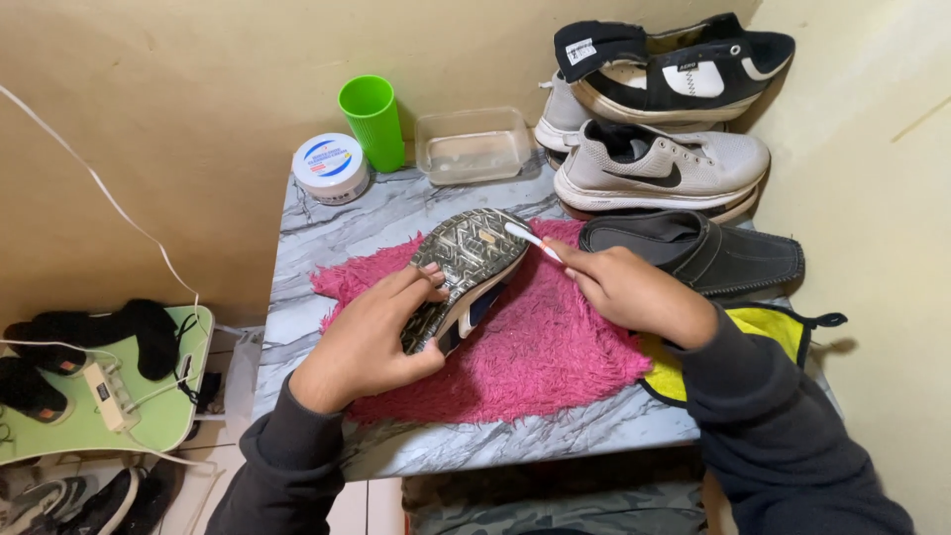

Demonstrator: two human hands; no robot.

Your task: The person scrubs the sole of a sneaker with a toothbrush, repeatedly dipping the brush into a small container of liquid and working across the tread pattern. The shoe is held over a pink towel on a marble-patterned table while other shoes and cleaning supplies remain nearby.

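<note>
A: Hands status?

B: Left hand (pixel 369 337) wrapped round the heel end of a shoe (pixel 464 277), fingers curled over the sole edge, thumb underneath. Shoe's flipped sole-up, tilted on its side, probably so the tread faces the brush. Right hand (pixel 626 289) pinched shut on a white toothbrush (pixel 529 238), head touching the toe end of the sole.

A: Orientation?

B: Long axis diagonal: heel toward the bench's near-left corner, toe toward the far-right. It rests on a pink shaggy towel (pixel 535 347) mid-bench (likely there to catch dirt and stop slipping).

A: Surroundings?

B: Marble-pattern bench (pixel 327 223). Far edge: white tub (pixel 330 166), green cup (pixel 373 121), clear tray (pixel 473 144). Right edge: dark slipper (pixel 713 256), yellow cloth (pixel 768 327) under the right forearm. Stacked sneakers (pixel 659 163) at the far-right corner.
</note>
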